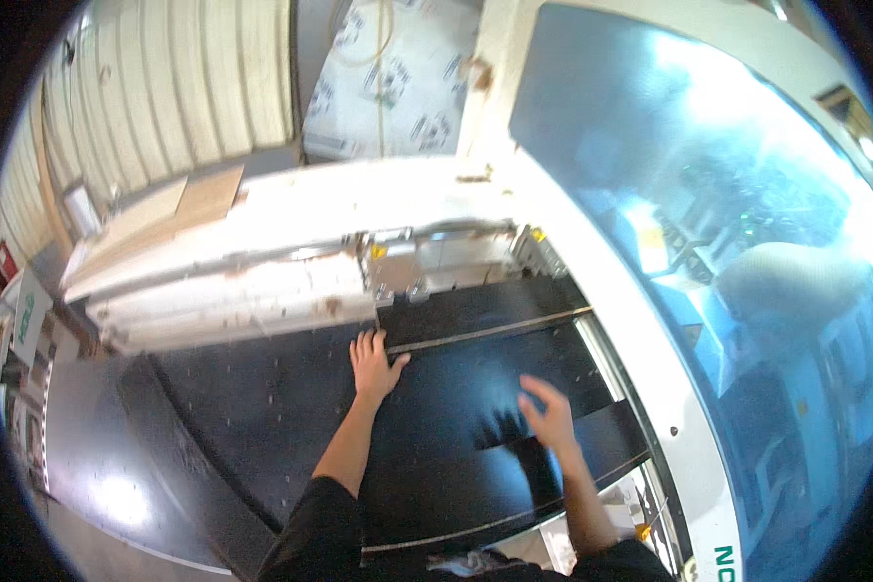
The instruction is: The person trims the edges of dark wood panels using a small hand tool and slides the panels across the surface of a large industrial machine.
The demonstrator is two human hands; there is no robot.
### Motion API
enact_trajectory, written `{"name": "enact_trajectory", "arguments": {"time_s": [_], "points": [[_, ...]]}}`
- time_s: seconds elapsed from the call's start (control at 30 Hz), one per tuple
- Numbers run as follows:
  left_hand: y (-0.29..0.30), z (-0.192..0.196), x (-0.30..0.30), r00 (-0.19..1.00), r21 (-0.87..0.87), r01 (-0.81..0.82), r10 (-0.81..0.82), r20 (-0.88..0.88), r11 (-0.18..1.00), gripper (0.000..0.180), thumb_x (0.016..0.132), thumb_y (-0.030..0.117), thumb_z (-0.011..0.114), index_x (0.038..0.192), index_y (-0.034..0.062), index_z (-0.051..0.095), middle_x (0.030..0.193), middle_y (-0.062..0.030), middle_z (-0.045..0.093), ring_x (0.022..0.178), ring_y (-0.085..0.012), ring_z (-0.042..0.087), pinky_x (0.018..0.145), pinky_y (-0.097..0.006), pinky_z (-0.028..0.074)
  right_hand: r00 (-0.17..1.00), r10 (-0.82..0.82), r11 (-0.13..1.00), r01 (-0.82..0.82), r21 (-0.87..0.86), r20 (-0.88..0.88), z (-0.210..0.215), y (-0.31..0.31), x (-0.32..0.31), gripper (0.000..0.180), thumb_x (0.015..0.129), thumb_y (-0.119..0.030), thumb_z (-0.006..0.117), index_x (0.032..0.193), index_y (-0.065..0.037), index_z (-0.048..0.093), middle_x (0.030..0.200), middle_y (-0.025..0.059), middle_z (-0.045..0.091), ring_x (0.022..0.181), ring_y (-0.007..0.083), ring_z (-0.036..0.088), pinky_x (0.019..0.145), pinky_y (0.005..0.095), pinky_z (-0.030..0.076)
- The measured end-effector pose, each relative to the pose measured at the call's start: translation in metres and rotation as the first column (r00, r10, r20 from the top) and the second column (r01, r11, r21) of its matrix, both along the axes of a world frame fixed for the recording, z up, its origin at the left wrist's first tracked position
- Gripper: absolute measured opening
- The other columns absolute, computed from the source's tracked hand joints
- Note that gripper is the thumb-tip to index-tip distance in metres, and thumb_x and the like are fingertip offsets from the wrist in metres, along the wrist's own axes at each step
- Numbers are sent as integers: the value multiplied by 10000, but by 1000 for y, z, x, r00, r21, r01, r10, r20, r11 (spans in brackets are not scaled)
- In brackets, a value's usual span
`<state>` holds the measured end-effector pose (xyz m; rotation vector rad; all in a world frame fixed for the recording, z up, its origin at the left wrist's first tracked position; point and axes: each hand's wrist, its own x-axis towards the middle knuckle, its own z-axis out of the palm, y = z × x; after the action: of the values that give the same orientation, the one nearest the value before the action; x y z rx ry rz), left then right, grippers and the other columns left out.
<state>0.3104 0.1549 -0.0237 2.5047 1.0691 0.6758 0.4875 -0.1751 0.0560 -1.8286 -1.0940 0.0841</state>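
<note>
Short black sleeves (310, 524) enter from the lower edge, closest to the camera, with bare forearms reaching forward out of them. Under both arms, a broad, flat, glossy black panel (436, 417) lies in the middle of the view, with a dotted matte black bench (252, 383) to its left and a narrower black strip (475, 312) along its far side. A thin pale line runs along the panel's far edge and another along its near edge.

The left hand (372, 369) is palm down with fingers spread at the panel's far left corner; its grip is released. The right hand (550, 417) is over the panel's right part, fingers parted and loosely bent, its grip likewise released; I cannot tell whether it touches the surface. A dark hand-shaped patch shows on the gloss just left of it.

To the right rises a white machine frame (587, 252) around a large blue translucent window (805, 407). Beyond the bench, thin brown boards (209, 197) lie on a marked white ledge (388, 194).
</note>
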Motion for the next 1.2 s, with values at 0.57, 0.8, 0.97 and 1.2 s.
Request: {"name": "enact_trajectory", "arguments": {"time_s": [0.57,0.8,0.97,1.2], "points": [[16,13,-17,878,-481,402,-478,-41,779,502,928,333,725,1325,42,626,1359,-184,646,1263,-294,625,1060,-410,490,231,-950,190,962,-199,208,-156,-398,-123,480,898,-206,724,1347,-98,595,1223,234,616,1025,467,655,851,498,562],[-156,123,-31,726,-439,663,-664,180,606,403,900,-66,515,1272,21,644,1120,-159,751,1052,-250,728,913,-360,557,327,-881,335,941,-37,343,-121,-402,-85,272,845,-163,768,1057,-34,656,1026,182,666,1006,388,643,843,469,535],[-166,104,-52,684,-493,722,-391,616,486,205,1019,64,581,1182,-32,659,936,-134,751,821,-185,725,740,-303,579,819,-431,862,498,96,-380,-81,-304,-111,362,963,-333,727,1176,-73,592,1010,59,668,911,183,656,809,376,545],[-185,80,-74,694,-515,630,-125,709,581,188,1046,161,614,1138,2,653,734,-54,650,538,-103,586,535,-268,547,898,101,912,-255,-320,-429,1,-199,-215,386,1036,-431,591,1266,-128,530,965,154,638,924,334,663,818,439,517]]}}
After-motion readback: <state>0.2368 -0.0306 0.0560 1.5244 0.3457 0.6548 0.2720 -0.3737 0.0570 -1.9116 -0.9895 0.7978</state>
